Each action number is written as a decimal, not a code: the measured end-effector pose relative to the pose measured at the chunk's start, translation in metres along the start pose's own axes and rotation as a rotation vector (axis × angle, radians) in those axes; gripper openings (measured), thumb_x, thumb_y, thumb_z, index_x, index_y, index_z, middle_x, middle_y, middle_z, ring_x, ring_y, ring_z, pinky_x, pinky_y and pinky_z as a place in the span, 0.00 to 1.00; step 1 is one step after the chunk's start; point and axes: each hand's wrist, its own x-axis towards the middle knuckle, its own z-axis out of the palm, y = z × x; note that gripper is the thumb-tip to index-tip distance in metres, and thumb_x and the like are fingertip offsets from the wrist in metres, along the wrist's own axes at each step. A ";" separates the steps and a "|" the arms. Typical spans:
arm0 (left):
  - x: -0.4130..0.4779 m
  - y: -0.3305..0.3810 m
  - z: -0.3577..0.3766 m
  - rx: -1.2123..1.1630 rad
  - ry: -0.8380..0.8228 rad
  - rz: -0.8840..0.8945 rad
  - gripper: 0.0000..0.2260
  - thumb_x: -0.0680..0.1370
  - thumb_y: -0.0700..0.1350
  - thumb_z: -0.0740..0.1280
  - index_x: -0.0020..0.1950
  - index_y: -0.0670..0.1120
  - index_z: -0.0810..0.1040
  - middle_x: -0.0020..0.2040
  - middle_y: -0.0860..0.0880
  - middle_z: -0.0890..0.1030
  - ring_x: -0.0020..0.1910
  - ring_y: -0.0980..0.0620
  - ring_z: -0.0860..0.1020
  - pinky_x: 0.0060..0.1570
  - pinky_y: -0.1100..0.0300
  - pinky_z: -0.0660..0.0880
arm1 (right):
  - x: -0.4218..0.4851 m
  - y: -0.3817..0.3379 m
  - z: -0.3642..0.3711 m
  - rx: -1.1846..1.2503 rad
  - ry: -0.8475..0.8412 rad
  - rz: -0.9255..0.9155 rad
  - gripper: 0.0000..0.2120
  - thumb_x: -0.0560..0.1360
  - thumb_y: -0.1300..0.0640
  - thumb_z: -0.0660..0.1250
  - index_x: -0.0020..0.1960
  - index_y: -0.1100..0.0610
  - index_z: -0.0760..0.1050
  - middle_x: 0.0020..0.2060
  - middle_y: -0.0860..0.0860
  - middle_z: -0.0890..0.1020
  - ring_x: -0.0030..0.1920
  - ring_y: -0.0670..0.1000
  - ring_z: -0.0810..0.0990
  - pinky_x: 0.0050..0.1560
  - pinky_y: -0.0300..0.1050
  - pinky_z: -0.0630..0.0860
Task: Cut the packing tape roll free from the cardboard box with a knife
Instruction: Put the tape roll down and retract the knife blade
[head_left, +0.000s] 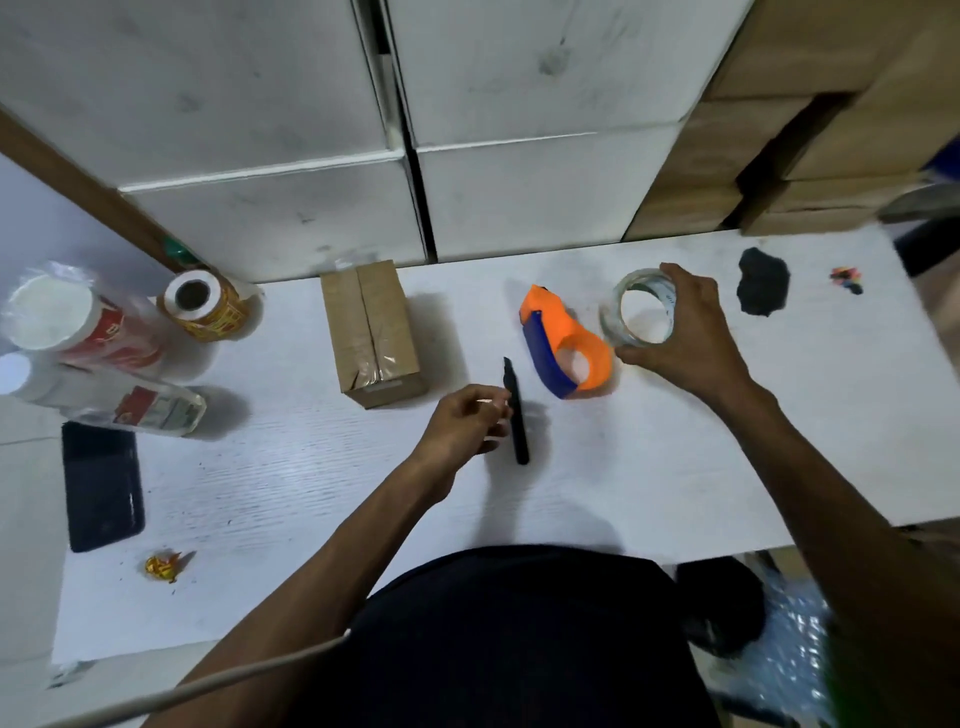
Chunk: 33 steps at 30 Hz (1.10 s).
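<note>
We find the clear packing tape roll (641, 306) gripped in the right hand (680, 332), just beside the orange tape dispenser (563, 340) and apart from the taped cardboard box (374, 332). The left hand (462, 426), fingers loosely curled, touches the black knife (516, 415) on the white worktop (311, 493).

the left hand (462, 421) is motion-blurred, so whether its fingers (493, 410) touch the knife (517, 415) is unclear. the right hand (680, 332) hides part of the tape roll (641, 306). the worktop (675, 457) runs under the torso.
</note>
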 end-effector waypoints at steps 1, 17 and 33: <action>0.005 -0.006 0.001 0.051 0.026 -0.014 0.06 0.83 0.40 0.64 0.55 0.45 0.80 0.47 0.48 0.81 0.41 0.50 0.78 0.42 0.60 0.75 | 0.007 0.010 0.001 0.005 -0.004 0.027 0.50 0.59 0.56 0.82 0.74 0.54 0.60 0.70 0.56 0.66 0.67 0.47 0.64 0.59 0.39 0.66; 0.047 -0.029 0.041 0.704 0.287 -0.014 0.23 0.71 0.57 0.76 0.53 0.43 0.72 0.47 0.48 0.78 0.47 0.45 0.78 0.44 0.52 0.75 | 0.018 0.060 0.055 0.079 -0.136 0.083 0.59 0.58 0.59 0.84 0.79 0.58 0.52 0.73 0.59 0.58 0.74 0.57 0.62 0.71 0.50 0.66; 0.040 -0.021 0.021 0.485 0.320 0.028 0.04 0.77 0.45 0.71 0.47 0.45 0.78 0.33 0.56 0.79 0.32 0.62 0.76 0.34 0.70 0.71 | -0.025 0.068 0.016 0.235 0.276 0.296 0.38 0.71 0.72 0.68 0.77 0.59 0.59 0.73 0.60 0.65 0.73 0.58 0.66 0.75 0.53 0.64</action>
